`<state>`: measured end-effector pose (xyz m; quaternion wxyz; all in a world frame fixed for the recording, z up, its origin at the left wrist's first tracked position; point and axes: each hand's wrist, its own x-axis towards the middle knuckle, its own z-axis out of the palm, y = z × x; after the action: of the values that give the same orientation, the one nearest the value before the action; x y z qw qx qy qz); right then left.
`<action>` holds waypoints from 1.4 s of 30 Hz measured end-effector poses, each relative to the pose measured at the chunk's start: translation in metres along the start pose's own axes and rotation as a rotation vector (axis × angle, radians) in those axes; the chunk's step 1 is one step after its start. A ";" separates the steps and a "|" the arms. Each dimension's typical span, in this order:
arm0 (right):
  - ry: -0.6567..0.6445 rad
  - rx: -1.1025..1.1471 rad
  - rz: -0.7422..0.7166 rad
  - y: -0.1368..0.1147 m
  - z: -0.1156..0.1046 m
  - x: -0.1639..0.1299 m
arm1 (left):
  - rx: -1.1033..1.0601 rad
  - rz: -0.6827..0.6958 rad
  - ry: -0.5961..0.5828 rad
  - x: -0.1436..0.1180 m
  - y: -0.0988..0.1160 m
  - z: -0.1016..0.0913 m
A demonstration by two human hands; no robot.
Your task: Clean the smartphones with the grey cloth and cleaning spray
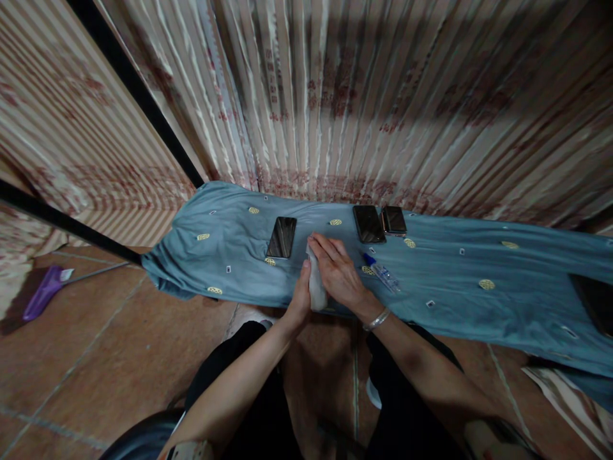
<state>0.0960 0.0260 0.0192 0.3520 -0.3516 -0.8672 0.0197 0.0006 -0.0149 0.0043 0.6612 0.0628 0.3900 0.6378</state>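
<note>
Apparently for steadiness, above the near edge of the long, blue-green-fabric-draped worktop (440,268), the left hand (299,297) and right hand (341,276) sandwich a pale-grey, soft-looking oblong bundle (316,287); a black, glass-faced rectangular phone (281,237) lies apart, probably leaving room.

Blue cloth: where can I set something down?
The widest free patch on the blue cloth lies between the clear bottle and the dark slab at right. Another lies left of the left phone, bordered by the cloth's left edge. Crowded middle: hands on a pale item, right phone and dark stack beyond the bottle.
</note>
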 end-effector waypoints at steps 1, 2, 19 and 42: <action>-0.001 0.004 0.007 0.000 0.000 0.000 | 0.004 -0.003 0.002 -0.001 0.001 0.002; -0.002 0.008 0.013 0.000 0.000 0.000 | 0.017 -0.006 -0.007 -0.003 0.002 0.004; 0.031 0.123 0.188 0.017 0.007 -0.003 | 0.162 -0.118 -0.030 -0.014 0.024 0.006; 0.031 0.129 0.196 0.016 0.011 -0.005 | 0.060 -0.078 -0.015 -0.009 0.034 0.010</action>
<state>0.1014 0.0370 0.0038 0.3836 -0.4118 -0.8200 0.1042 -0.0197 -0.0125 0.0352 0.6864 0.0717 0.4061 0.5990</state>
